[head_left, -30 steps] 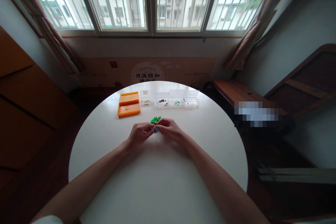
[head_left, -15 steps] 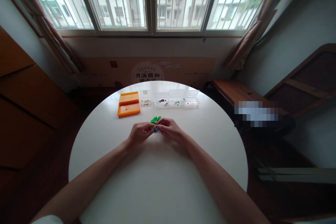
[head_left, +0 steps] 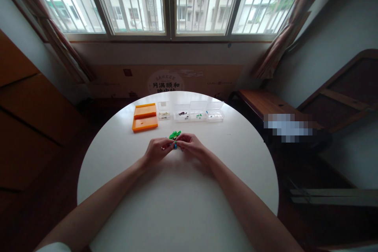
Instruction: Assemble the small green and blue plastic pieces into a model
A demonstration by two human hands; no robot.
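Note:
Between my hands, over the middle of the round white table point(head_left: 177, 212), is a small building-block model point(head_left: 175, 134) with bright green leaf-like pieces on top and a bit of blue near the bottom. My left hand point(head_left: 158, 149) comes in from the left, fingers closed on the model's lower part. From the other side, my right hand point(head_left: 191, 144) pinches the model, its thumb and fingertips close to those of the left. The fingers cover most of the model's middle, so its small parts there cannot be made out.
An orange tray point(head_left: 145, 123) lies behind my left hand. To its right stand open clear plastic boxes: one with pale bits point(head_left: 164, 115), one with dark pieces point(head_left: 182, 114), one with green pieces point(head_left: 199, 116), and another box point(head_left: 215, 115) at the right end. A wooden bench point(head_left: 260, 100) stands beyond the table.
Both hands stay in place around the model, with only a very slight shift of the fingers. The tray and boxes have not moved.

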